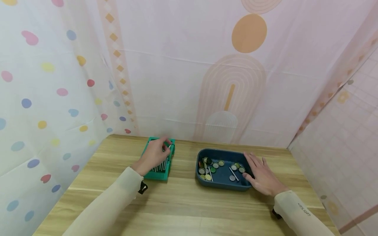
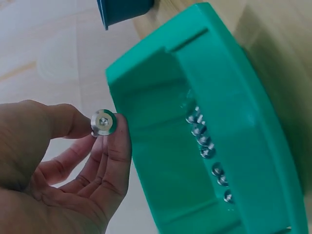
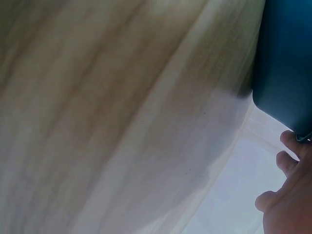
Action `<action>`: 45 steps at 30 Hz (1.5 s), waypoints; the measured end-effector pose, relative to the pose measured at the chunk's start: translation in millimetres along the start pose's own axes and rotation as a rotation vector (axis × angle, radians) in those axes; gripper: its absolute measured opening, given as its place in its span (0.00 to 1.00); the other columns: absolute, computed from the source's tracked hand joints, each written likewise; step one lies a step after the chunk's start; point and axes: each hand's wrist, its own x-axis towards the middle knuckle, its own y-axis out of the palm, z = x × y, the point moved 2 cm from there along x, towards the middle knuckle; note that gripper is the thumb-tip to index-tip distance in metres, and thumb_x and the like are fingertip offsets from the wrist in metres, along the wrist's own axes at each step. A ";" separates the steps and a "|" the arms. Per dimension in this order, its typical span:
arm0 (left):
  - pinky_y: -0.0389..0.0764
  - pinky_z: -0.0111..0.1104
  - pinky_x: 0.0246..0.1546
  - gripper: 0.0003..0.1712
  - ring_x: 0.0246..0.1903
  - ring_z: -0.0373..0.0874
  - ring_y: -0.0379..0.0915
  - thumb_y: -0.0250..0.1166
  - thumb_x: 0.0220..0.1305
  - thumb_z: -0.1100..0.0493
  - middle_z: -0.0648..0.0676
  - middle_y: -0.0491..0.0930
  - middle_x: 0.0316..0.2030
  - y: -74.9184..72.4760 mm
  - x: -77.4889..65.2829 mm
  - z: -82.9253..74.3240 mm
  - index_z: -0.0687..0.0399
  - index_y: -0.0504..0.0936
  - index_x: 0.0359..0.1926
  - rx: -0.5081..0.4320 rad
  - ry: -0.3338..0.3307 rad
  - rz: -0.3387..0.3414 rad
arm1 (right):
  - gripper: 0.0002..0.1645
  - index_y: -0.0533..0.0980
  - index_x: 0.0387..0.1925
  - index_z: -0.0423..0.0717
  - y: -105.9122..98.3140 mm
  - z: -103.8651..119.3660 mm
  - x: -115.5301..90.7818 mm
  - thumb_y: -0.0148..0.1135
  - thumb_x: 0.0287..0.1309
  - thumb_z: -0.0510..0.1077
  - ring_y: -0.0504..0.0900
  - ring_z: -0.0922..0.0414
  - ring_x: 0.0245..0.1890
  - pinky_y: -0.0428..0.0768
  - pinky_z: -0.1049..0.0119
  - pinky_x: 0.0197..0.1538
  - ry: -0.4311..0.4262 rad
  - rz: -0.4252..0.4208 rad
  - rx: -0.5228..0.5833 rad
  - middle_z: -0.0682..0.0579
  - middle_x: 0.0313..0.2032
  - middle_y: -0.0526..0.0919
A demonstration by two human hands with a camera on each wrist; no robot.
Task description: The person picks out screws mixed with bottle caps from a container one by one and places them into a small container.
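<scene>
My left hand (image 1: 152, 155) is over the green bin (image 1: 156, 176) at the left of the table. Its thumb and forefinger pinch a metal bolt (image 2: 104, 122), seen head-on with a socket in its round, flat head. More bolts (image 2: 207, 151) lie side by side inside the bin. My right hand (image 1: 263, 177) rests on the right end of the dark blue tray (image 1: 224, 186), fingers extended along the rim and thumb at its near corner. Loose bolts (image 1: 234, 174) and several bottle caps (image 1: 221, 163) lie in the tray, mostly towards its left end.
Both containers stand on a wood-grain table (image 1: 183, 206), with a strip of tabletop between them. A patterned curtain (image 1: 171, 82) hangs right behind the table's back edge. Dotted cloth (image 1: 59, 108) borders the left side, and another cloth (image 1: 339, 137) the right.
</scene>
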 end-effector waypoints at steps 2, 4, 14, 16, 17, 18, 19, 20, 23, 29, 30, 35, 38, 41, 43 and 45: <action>0.77 0.32 0.27 0.16 0.23 0.41 0.77 0.64 0.79 0.69 0.59 0.91 0.36 -1.1 -2.1 3.7 0.67 0.87 0.62 0.002 -0.022 0.000 | 0.52 0.50 0.95 0.41 1.1 0.3 0.0 0.61 0.89 0.58 0.56 0.28 0.92 0.48 0.16 0.88 0.000 0.001 -0.001 0.32 0.92 0.58; 0.77 0.33 0.28 0.16 0.23 0.42 0.76 0.63 0.79 0.69 0.59 0.91 0.35 -1.8 -3.8 7.4 0.68 0.87 0.62 0.000 -0.045 0.005 | 0.52 0.50 0.95 0.41 2.0 0.6 0.0 0.61 0.89 0.58 0.56 0.29 0.92 0.48 0.16 0.88 0.001 0.002 -0.002 0.32 0.92 0.58; 0.77 0.33 0.27 0.17 0.22 0.42 0.77 0.63 0.82 0.67 0.58 0.89 0.31 -2.7 -8.8 18.9 0.71 0.85 0.65 -0.004 -0.149 0.070 | 0.53 0.50 0.95 0.40 -2.8 2.0 0.6 0.61 0.89 0.58 0.55 0.28 0.93 0.46 0.16 0.88 0.009 0.023 0.018 0.31 0.93 0.56; 0.77 0.32 0.27 0.17 0.22 0.42 0.78 0.64 0.83 0.67 0.59 0.90 0.31 -2.2 -9.0 20.5 0.72 0.85 0.64 -0.002 -0.167 0.089 | 0.53 0.50 0.95 0.40 -3.9 2.5 0.6 0.62 0.88 0.58 0.55 0.28 0.93 0.46 0.16 0.88 0.007 0.027 0.015 0.31 0.93 0.56; 0.78 0.32 0.27 0.17 0.22 0.42 0.78 0.64 0.83 0.67 0.59 0.90 0.31 -2.2 -9.1 21.5 0.73 0.85 0.64 0.003 -0.176 0.097 | 0.53 0.50 0.95 0.40 -4.3 2.6 0.7 0.62 0.88 0.58 0.55 0.28 0.93 0.46 0.16 0.88 0.007 0.029 0.014 0.31 0.93 0.56; 0.79 0.32 0.27 0.16 0.23 0.42 0.79 0.65 0.82 0.68 0.59 0.90 0.32 -2.2 -8.9 22.2 0.73 0.85 0.64 0.014 -0.180 0.101 | 0.53 0.50 0.95 0.40 -4.5 2.6 0.8 0.62 0.88 0.57 0.55 0.28 0.93 0.46 0.16 0.88 0.007 0.030 0.013 0.32 0.93 0.56; 0.80 0.33 0.28 0.16 0.23 0.43 0.80 0.65 0.82 0.68 0.60 0.90 0.32 -2.6 -9.0 22.9 0.74 0.85 0.63 0.027 -0.181 0.104 | 0.53 0.50 0.95 0.40 -4.5 2.7 1.0 0.62 0.88 0.58 0.55 0.28 0.93 0.46 0.16 0.89 0.005 0.031 0.011 0.32 0.93 0.56; 0.81 0.34 0.29 0.15 0.25 0.43 0.81 0.66 0.82 0.68 0.61 0.91 0.33 -2.5 -8.7 23.9 0.73 0.86 0.63 0.045 -0.183 0.102 | 0.53 0.50 0.95 0.40 -4.5 2.8 1.3 0.62 0.89 0.58 0.55 0.28 0.93 0.46 0.16 0.89 0.005 0.031 0.011 0.32 0.93 0.56; 0.87 0.38 0.34 0.14 0.28 0.46 0.84 0.68 0.82 0.68 0.62 0.92 0.37 -1.9 -8.8 26.0 0.73 0.88 0.60 0.112 -0.168 0.099 | 0.53 0.49 0.95 0.40 -4.2 2.9 1.5 0.62 0.89 0.58 0.55 0.28 0.93 0.46 0.16 0.89 0.005 0.029 0.014 0.32 0.93 0.56; 0.93 0.45 0.43 0.14 0.32 0.47 0.86 0.72 0.81 0.67 0.64 0.93 0.40 3.5 -7.6 33.3 0.73 0.89 0.60 0.200 -0.157 0.100 | 0.53 0.50 0.95 0.39 -4.2 1.4 1.1 0.62 0.88 0.58 0.55 0.28 0.93 0.46 0.17 0.89 0.004 0.031 0.012 0.31 0.93 0.56; 0.93 0.45 0.43 0.14 0.32 0.47 0.85 0.72 0.80 0.67 0.65 0.93 0.41 4.0 -7.3 34.4 0.73 0.89 0.60 0.206 -0.156 0.099 | 0.53 0.50 0.95 0.39 -4.3 1.1 1.2 0.62 0.88 0.59 0.55 0.28 0.93 0.46 0.16 0.89 0.004 0.030 0.013 0.31 0.93 0.56; 0.95 0.50 0.47 0.14 0.34 0.49 0.86 0.72 0.80 0.68 0.70 0.94 0.49 3.1 -9.6 34.8 0.75 0.89 0.59 0.243 -0.119 0.081 | 0.53 0.50 0.95 0.40 -4.1 0.4 0.8 0.62 0.88 0.59 0.56 0.29 0.93 0.46 0.16 0.89 -0.001 0.017 0.012 0.32 0.92 0.57; 0.95 0.51 0.48 0.14 0.34 0.50 0.86 0.72 0.80 0.68 0.71 0.93 0.50 0.3 -11.5 31.3 0.75 0.89 0.59 0.252 -0.109 0.064 | 0.53 0.51 0.95 0.40 -2.5 -0.1 1.0 0.62 0.88 0.59 0.57 0.29 0.92 0.47 0.16 0.88 -0.007 0.012 0.003 0.32 0.92 0.58; 0.93 0.46 0.42 0.14 0.30 0.48 0.83 0.71 0.81 0.67 0.70 0.93 0.47 -1.4 -11.7 26.6 0.75 0.89 0.59 0.238 -0.105 0.042 | 0.53 0.50 0.95 0.40 -0.5 -1.3 0.9 0.61 0.88 0.59 0.57 0.29 0.92 0.48 0.16 0.88 -0.007 0.011 -0.002 0.32 0.92 0.58; 0.90 0.41 0.37 0.13 0.27 0.45 0.80 0.69 0.82 0.67 0.69 0.93 0.46 -1.7 -11.5 23.2 0.74 0.89 0.59 0.230 -0.092 0.021 | 0.53 0.50 0.95 0.40 0.4 -2.1 1.2 0.61 0.88 0.59 0.57 0.29 0.92 0.48 0.16 0.88 -0.007 0.008 -0.004 0.33 0.92 0.58; 0.88 0.38 0.34 0.13 0.25 0.44 0.79 0.68 0.82 0.67 0.69 0.94 0.46 -2.4 -12.2 18.1 0.73 0.90 0.58 0.222 -0.068 -0.003 | 0.53 0.51 0.95 0.41 1.1 -2.4 2.0 0.61 0.88 0.59 0.57 0.30 0.92 0.49 0.17 0.88 -0.010 0.002 -0.009 0.33 0.92 0.58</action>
